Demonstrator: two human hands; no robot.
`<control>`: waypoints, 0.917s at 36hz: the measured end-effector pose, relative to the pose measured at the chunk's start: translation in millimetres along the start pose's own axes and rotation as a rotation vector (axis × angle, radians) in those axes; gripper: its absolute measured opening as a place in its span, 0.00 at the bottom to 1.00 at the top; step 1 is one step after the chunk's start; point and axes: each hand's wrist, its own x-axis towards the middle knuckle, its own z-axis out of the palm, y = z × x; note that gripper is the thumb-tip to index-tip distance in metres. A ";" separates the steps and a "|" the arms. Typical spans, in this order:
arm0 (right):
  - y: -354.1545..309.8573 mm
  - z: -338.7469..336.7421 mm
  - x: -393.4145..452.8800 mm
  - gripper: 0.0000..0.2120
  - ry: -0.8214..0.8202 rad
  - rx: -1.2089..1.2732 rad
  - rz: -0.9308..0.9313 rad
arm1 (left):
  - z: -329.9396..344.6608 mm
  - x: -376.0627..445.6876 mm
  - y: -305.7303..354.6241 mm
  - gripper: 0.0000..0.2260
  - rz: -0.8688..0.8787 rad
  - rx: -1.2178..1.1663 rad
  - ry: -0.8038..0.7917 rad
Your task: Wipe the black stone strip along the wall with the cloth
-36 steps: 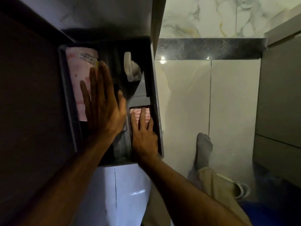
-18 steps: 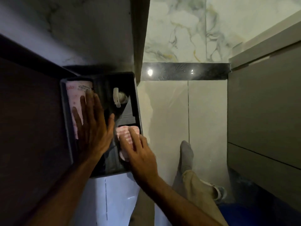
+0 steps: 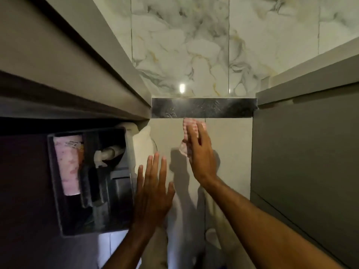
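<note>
A glossy black stone strip (image 3: 204, 108) runs along the foot of the marbled wall, between two grey cabinets. My right hand (image 3: 200, 152) holds a pink-and-white checked cloth (image 3: 189, 131) just below the strip's middle; the cloth's top edge nearly touches it, and most of the cloth is hidden under my fingers. My left hand (image 3: 153, 191) hovers lower and to the left with fingers spread and nothing in it, beside the dark caddy.
A dark grey caddy (image 3: 58, 183) at left holds a pink patterned bottle (image 3: 67, 164) and a white spray head (image 3: 108, 154). Grey cabinets (image 3: 307, 152) flank the pale floor tiles (image 3: 165, 133) on both sides. My legs show at the bottom.
My right hand lifted the cloth out of the caddy and carried it up and right to the strip. My left hand left the caddy. The view has tilted up toward the wall.
</note>
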 end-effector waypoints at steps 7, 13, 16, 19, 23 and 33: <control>59.4 19.9 108.8 0.26 -0.118 0.045 0.012 | 101.2 83.9 30.0 0.38 -0.288 -0.084 -0.247; 162.3 71.0 185.7 0.24 -0.131 -0.056 -0.031 | 237.5 164.9 12.7 0.32 -0.267 -0.022 -0.191; 215.7 107.5 216.9 0.27 -0.101 -0.282 -0.153 | 306.3 196.2 -4.0 0.33 -0.263 -0.001 -0.173; 267.8 140.8 242.6 0.31 -0.017 -0.722 -0.307 | 365.3 209.2 -20.2 0.34 -0.265 0.002 -0.122; 305.6 160.8 273.9 0.30 0.027 -0.839 -0.471 | 421.7 219.1 -40.0 0.33 -0.270 -0.003 -0.033; 246.7 202.2 362.0 0.44 0.389 -0.553 -0.285 | 460.5 223.0 -52.1 0.33 -0.227 0.024 0.256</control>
